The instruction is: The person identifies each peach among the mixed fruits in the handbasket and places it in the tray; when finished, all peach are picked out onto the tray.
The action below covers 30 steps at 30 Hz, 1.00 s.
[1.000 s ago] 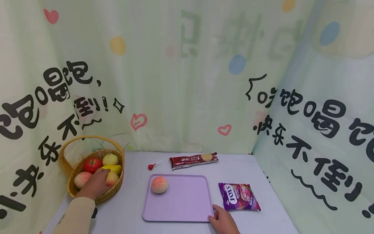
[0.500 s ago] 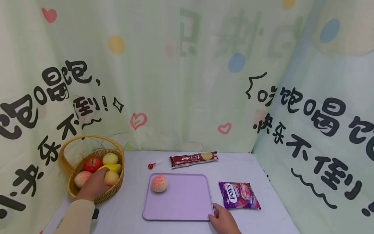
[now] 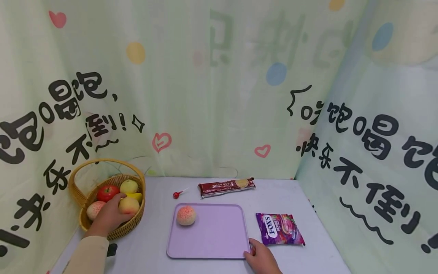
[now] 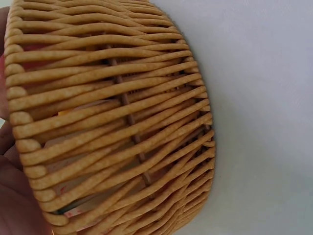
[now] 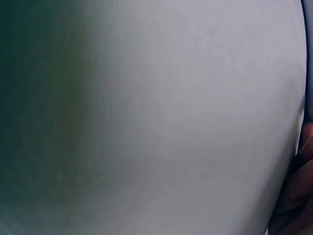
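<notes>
In the head view, my left hand (image 3: 111, 214) reaches into the wicker basket (image 3: 135, 224) at the left and grips a yellow-pink peach (image 3: 129, 205) from its left side. Beside it in the basket lie a red apple (image 3: 107, 193), a pale yellow-green fruit (image 3: 129, 187), a banana (image 3: 136, 196) and a pink speckled peach (image 3: 95, 210). The left wrist view shows mostly basket weave, which hides much of the hand. My right hand (image 3: 261, 257) holds the lilac tray (image 3: 219, 238) at its near right corner. Another pink speckled peach (image 3: 186, 215) sits on the tray, far left.
Behind the tray lie a red lollipop (image 3: 176, 195) and a long dark-red biscuit pack (image 3: 226, 187). A purple candy bag (image 3: 280, 228) lies to its right. Printed curtains (image 3: 219, 114) enclose the white table (image 3: 150, 232) at the back and sides.
My left fingers have shifted round the yellow-pink peach, which has risen slightly and turned, showing more of its surface. My right hand stays at the tray corner.
</notes>
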Available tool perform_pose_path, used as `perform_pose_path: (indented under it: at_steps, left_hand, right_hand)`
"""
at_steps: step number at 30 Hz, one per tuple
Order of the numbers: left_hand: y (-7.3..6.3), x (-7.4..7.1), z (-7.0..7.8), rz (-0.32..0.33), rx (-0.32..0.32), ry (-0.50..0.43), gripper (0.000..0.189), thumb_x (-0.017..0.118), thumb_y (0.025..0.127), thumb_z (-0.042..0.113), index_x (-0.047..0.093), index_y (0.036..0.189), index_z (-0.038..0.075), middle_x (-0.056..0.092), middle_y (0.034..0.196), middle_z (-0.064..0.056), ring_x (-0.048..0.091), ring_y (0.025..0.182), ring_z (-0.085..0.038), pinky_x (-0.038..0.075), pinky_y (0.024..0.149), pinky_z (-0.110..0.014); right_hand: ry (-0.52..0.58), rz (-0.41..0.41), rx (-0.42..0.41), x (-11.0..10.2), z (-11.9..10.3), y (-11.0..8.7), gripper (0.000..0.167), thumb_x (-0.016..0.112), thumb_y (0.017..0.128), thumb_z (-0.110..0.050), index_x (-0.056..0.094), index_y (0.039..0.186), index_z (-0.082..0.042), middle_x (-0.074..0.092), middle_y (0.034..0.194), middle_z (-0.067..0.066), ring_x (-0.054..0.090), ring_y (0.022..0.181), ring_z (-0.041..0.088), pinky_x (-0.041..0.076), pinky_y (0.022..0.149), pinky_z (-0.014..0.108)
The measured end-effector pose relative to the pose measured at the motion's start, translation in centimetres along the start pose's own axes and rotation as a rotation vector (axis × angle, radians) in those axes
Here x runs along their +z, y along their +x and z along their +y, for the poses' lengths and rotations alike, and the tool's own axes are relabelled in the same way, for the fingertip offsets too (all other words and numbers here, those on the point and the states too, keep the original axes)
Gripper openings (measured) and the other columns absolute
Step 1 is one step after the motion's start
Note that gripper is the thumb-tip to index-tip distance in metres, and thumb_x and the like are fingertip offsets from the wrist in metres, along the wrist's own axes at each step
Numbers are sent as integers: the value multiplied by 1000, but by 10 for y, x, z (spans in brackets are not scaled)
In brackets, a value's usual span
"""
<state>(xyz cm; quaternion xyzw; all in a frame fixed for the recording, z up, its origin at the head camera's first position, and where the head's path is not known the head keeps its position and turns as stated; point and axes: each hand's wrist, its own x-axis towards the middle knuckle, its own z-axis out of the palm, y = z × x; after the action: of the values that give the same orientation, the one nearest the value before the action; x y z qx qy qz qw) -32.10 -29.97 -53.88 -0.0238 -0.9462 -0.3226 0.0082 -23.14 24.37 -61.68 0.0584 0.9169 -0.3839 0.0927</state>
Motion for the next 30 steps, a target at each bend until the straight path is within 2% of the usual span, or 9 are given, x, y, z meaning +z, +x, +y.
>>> perform_pose_path:
  at_steps: [7, 12, 19, 23, 30]
  left_hand:
    - [0, 1, 1, 18, 0, -10, 97, 80, 85, 53, 37, 148, -5, 51, 143, -32, 52, 125, -47, 43, 106, -68]
    - [-1, 1, 4, 40, -15, -20, 101, 79, 84, 56, 36, 148, -8, 50, 142, -34, 51, 125, -48, 42, 106, -68]
    - [-3, 1, 8, 88, -32, -42, 105, 78, 82, 63, 36, 150, -5, 48, 144, -31, 49, 126, -46, 42, 106, -68]
    - [-4, 3, 13, 129, -2, -62, 99, 78, 83, 61, 38, 149, -2, 49, 142, -30, 51, 122, -45, 44, 103, -67]
    - [-6, 4, 19, 185, 113, -73, 77, 77, 89, 49, 48, 149, 10, 52, 143, -25, 49, 127, -42, 43, 104, -67]
  right_hand:
    - [-9, 2, 0, 0, 1, 0, 61, 74, 91, -24, 55, 138, 10, 54, 75, 1, 48, 67, 15, 34, 56, 28]
    - [-17, 11, -10, 0, 2, 1, 60, 74, 91, -24, 56, 137, 10, 54, 75, 0, 47, 67, 15, 34, 56, 28]
    - [-21, 9, -5, 0, 1, 1, 60, 74, 91, -24, 56, 137, 11, 54, 75, 0, 48, 67, 15, 35, 57, 28]
    - [-25, 6, 1, 0, 0, 2, 60, 74, 91, -24, 56, 137, 10, 54, 75, 1, 48, 67, 15, 35, 57, 28]
    - [-16, 1, 6, 0, 0, 2, 61, 74, 90, -23, 55, 138, 10, 55, 75, 0, 48, 67, 15, 35, 57, 27]
